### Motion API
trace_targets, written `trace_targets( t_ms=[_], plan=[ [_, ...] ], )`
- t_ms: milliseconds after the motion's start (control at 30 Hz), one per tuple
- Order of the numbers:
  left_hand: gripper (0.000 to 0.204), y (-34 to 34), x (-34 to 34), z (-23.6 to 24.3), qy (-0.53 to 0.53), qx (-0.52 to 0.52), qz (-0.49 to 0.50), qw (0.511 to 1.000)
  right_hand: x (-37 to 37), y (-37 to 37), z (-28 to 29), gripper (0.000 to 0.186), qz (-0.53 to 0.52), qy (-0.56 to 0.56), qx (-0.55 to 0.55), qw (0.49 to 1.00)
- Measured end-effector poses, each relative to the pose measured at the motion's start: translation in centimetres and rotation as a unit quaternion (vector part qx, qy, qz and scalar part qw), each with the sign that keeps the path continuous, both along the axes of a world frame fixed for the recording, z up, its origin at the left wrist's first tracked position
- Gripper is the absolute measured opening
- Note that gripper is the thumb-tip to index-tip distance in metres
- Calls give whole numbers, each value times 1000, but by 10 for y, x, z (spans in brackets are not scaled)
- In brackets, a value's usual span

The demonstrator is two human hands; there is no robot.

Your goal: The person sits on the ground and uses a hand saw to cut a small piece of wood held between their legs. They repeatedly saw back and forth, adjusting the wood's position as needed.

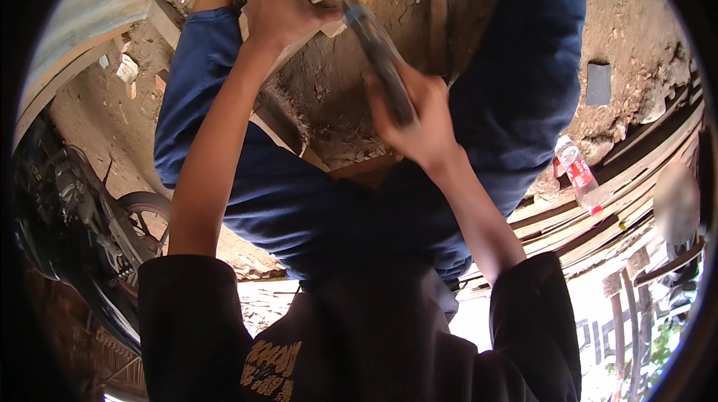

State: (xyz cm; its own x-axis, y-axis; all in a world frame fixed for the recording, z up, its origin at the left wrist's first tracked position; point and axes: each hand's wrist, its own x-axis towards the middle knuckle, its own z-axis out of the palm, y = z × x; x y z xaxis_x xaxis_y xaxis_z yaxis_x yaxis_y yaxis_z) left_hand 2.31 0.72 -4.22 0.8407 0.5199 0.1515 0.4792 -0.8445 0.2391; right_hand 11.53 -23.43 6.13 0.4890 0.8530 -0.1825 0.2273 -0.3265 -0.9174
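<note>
In the head view my left hand [280, 2] is at the top, gripping a pale wooden piece [333, 28] between my legs. My right hand [407, 110] is lower and to the right, closed round a long, narrow tool [374, 43] with a dark grip. The tool is tilted up toward the upper left, its upper part lying over the wood beside my left hand; motion blur hides what kind it is. More wooden pieces [277, 121] lie below the left hand, partly hidden by my left forearm.
A flat dark blade on a wooden handle [437, 13] lies at top. Right are a dark slab [598, 84], a plastic bottle with red label [580, 178] and stacked planks [636, 148]. A motorbike [90, 222] stands left, below a pale sheet [90, 5].
</note>
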Motion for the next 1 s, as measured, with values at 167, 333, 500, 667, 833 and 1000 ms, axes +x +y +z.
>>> trace_targets(
  t_ms=[167, 333, 500, 667, 833, 1000],
  plan=[
    [89, 0, 2, 6, 8, 16, 7, 1000, -15, -27, -5, 5, -28, -17, 26, 999],
    [99, -18, 4, 33, 55, -54, 58, 995, -12, -25, 0, 7, -23, 0, 18, 1000],
    [100, -10, -3, 13, 54, -15, 35, 998, -7, -7, 3, 9, -50, 44, 19, 998],
    [94, -9, 4, 18, 59, -16, 52, 997, -13, -35, 0, 11, -54, 19, 46, 997],
    [95, -12, 3, 23, 66, -35, 62, 995, -2, 11, 2, 5, -35, 45, 9, 998],
    [94, -14, 2, 22, 47, -34, 50, 997, -27, -48, 7, 7, -64, 26, 13, 998]
  ],
)
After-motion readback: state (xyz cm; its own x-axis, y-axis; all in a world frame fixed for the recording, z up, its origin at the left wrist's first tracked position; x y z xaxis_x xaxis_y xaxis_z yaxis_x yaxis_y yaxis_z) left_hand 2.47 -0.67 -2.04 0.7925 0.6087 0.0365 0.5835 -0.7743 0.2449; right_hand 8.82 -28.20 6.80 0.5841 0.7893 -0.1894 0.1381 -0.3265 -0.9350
